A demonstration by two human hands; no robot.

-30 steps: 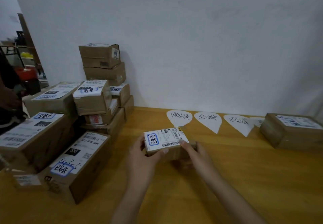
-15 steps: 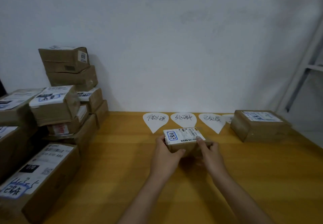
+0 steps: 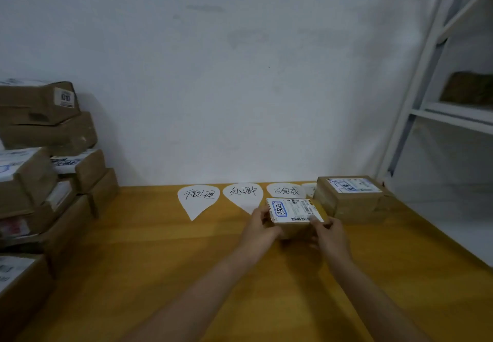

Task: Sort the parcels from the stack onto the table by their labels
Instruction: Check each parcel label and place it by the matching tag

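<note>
Two bare forearms reach out over the wooden table (image 3: 149, 267). The left hand (image 3: 257, 228) and the right hand (image 3: 330, 237) grasp a small brown parcel (image 3: 293, 217) between them. The left hand curls round its left end, and the right hand pinches its near right corner, thumb on the white label. The label faces up, with a blue-framed handwritten tag at the end nearest the left hand. Whether the parcel's base touches the table cannot be told.

Just beyond the hands, a row of white teardrop paper markers lies flat on the table. The parcel's far edge overlaps the tip of the third marker (image 3: 286, 191). The second marker (image 3: 242, 196) is just past the left hand, and the first marker (image 3: 198, 200) lies further out to that hand's left. Beyond the right hand and just beside the held parcel sits a larger parcel (image 3: 349, 203), which hides most of a fourth marker (image 3: 309, 188).

Well away to the left of the left hand, the stack (image 3: 48, 155) of cardboard parcels rises against the white wall (image 3: 240, 88). Far beyond the right hand stands a white metal shelf (image 3: 450, 112).
</note>
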